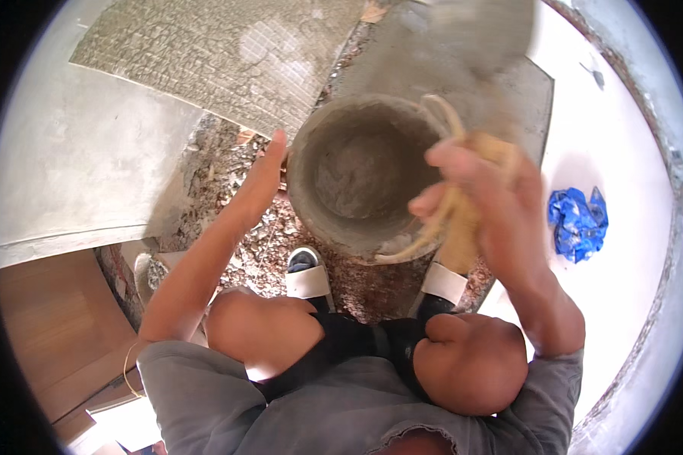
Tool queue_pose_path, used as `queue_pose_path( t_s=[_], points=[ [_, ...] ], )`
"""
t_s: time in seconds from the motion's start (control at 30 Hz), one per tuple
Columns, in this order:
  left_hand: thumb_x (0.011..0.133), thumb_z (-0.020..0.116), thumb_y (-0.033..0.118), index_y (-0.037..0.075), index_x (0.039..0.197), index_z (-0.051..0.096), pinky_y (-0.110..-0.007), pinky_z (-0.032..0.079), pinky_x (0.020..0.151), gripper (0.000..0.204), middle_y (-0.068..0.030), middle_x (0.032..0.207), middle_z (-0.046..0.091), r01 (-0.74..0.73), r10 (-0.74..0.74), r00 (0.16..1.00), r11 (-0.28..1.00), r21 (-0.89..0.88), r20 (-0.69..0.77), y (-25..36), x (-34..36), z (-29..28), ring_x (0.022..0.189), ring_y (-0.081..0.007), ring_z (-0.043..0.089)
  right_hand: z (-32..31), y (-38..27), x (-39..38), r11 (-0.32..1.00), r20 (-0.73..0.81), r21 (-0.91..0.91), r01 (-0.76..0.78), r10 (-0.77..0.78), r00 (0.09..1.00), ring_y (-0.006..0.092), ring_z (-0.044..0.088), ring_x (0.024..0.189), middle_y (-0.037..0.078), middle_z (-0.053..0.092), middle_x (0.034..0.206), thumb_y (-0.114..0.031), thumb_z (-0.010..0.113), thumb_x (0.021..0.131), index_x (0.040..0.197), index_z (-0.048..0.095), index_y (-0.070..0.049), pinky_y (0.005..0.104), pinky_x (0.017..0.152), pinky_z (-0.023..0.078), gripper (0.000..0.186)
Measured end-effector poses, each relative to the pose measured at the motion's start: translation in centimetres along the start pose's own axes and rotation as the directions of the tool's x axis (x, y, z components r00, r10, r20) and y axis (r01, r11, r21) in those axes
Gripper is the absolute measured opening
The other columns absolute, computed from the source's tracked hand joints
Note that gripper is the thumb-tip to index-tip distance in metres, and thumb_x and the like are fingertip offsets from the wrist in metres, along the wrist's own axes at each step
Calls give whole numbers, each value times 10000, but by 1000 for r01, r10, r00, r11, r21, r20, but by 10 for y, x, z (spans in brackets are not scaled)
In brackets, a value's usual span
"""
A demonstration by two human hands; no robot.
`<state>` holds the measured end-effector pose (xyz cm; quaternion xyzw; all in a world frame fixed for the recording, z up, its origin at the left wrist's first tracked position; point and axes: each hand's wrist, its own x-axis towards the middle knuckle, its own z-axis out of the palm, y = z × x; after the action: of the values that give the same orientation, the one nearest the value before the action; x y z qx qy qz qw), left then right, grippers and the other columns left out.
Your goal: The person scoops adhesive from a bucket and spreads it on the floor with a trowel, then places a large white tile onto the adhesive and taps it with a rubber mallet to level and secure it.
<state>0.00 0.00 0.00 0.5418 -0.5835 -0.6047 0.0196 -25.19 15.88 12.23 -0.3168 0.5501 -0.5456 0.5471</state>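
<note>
A round grey bucket point(303, 216) stands between my feet and the tiles, its inside coated with wet mortar point(364, 171). My left hand point(267, 176) lies along the bucket's left outer wall with a finger stretched upward; its lower fingers are partly hidden. Over the bucket's right rim, my right hand point(486, 186) is closed round the wooden handle point(463, 239) of a trowel. The trowel's grey blade point(482, 34) is smeared by motion beyond the hand. A pale rope handle point(406, 252) loops from the bucket past my right fingers.
Textured tile point(205, 53) lies at the far left, with a smooth pale slab point(91, 152) nearer. A grey mortar-covered surface point(527, 106) is beyond the bucket. A crumpled blue plastic bag point(578, 224) lies on the white surface at right. Rubble point(205, 174) surrounds my feet; brown wooden panels point(53, 318) stand left.
</note>
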Motion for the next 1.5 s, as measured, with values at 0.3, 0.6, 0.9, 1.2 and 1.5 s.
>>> queue_pose_path(
  t_s=[0.3,0.6,0.9,1.2,1.5],
  points=[
    [803,-18,824,12,1479,254,-413,444,841,1091,-226,1228,534,-80,55,996,918,-389,-74,-31,-4,-31,1073,-297,523,98,50,131,664,362,-628,405,-212,908,402,655,790,250,643,818,-364,620,851,998,539,63,464,719,515,459],
    [814,41,825,29,1469,253,-442,495,835,1053,-206,1307,512,-86,46,988,954,-286,-145,-15,-13,-25,1180,-318,505,81,61,108,619,459,-618,484,-216,862,370,651,871,215,617,1091,-405,568,886,1209,485,-59,466,739,514,481],
    [852,109,800,42,1500,197,-452,436,853,1001,-216,1307,508,-24,-31,985,948,-318,-168,-25,-3,-26,1123,-314,524,-44,9,22,730,-84,-678,-82,33,996,318,635,731,153,629,817,-176,614,828,1083,530,-5,410,656,486,318],
    [887,134,756,68,1490,221,-473,434,899,919,-235,1354,471,-74,26,982,963,-257,-186,-30,-8,-25,1183,-342,499,-99,110,45,755,-321,-652,-69,-193,927,303,614,837,207,621,919,-240,609,837,1017,547,27,415,771,472,328],
    [862,166,792,47,1492,203,-417,439,835,976,-214,1353,481,-161,95,971,940,-301,-221,-39,-9,-20,1133,-298,520,-60,85,28,996,-278,-75,46,-65,958,218,680,784,131,640,886,-159,545,903,1050,532,32,315,659,567,242]
  ],
)
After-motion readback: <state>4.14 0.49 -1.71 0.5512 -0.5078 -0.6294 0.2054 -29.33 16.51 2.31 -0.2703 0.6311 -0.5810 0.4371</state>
